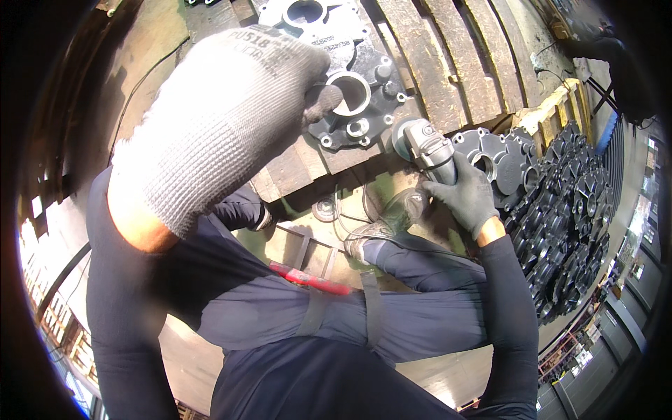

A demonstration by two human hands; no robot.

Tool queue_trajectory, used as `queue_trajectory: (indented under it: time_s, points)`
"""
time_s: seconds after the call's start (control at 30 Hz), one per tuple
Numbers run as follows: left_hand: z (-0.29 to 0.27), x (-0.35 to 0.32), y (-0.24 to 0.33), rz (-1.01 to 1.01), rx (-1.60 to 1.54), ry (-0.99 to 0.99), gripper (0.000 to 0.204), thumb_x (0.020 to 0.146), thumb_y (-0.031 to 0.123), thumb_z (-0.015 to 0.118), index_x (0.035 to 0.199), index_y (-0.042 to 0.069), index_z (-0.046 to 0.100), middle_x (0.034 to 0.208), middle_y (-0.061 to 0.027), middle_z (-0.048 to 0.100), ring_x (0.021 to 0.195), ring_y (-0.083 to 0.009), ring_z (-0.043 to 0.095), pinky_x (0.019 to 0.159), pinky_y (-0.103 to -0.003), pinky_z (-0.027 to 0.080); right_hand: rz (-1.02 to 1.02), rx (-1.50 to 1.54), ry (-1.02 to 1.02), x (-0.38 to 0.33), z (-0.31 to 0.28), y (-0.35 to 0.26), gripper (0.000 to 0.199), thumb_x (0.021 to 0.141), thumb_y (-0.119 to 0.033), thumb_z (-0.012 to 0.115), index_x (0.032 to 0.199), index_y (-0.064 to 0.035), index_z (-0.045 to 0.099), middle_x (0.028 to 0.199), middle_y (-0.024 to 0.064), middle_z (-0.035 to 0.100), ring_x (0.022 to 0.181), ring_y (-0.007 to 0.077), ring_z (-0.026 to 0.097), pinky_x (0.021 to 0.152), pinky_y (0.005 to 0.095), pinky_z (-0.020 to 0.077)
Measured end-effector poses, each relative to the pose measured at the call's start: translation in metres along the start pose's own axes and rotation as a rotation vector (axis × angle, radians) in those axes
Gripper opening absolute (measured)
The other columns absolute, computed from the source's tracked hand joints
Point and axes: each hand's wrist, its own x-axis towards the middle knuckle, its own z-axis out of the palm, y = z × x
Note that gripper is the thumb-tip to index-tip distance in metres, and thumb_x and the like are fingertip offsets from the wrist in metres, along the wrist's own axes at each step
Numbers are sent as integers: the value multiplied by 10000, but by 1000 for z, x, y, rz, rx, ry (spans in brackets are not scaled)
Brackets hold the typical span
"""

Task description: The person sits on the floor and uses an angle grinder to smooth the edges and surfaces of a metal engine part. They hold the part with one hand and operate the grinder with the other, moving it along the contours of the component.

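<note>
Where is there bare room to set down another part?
The slats of the wooden pallet lie bare right of the dark casting, beyond the grinder in the right hand; gaps run between them. It is crowded farther right, at the heap of castings, and left, where the left hand covers the casting's edge.

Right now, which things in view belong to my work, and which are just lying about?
In use, it seems:
angle grinder, in your right hand
metal casting by your left hand
wooden pallet beneath it

Apparently lying about:
piled castings, right
red object, kind unclear
</note>
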Motion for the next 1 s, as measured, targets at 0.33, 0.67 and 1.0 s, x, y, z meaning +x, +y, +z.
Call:
queue_trajectory:
  time_s: [0.33,0.67,1.0]
  points:
    - [7,-4,-1,77,-47,126,303,1043,317,803,1196,54,799,1036,-170,788,957,-353,789,858,-437,608,22,8,-19,8,-2,-17,728,840,-459,930,1388,-37,702,1160,262,808,1108,441,788,994,527,601]
    - [10,-1,0,60,-45,106,296,1047,323,803,1189,64,790,1054,-156,784,987,-334,784,877,-433,612,-17,-25,-36,23,3,-13,707,864,-474,921,1378,-52,680,1171,250,808,1113,447,784,975,538,604]
    - [11,1,2,78,-49,116,285,1041,305,813,1185,60,790,1023,-165,777,956,-343,787,843,-428,612,-32,-10,-55,25,6,-16,735,861,-535,904,1373,-56,680,1175,255,806,1113,453,783,963,543,608]
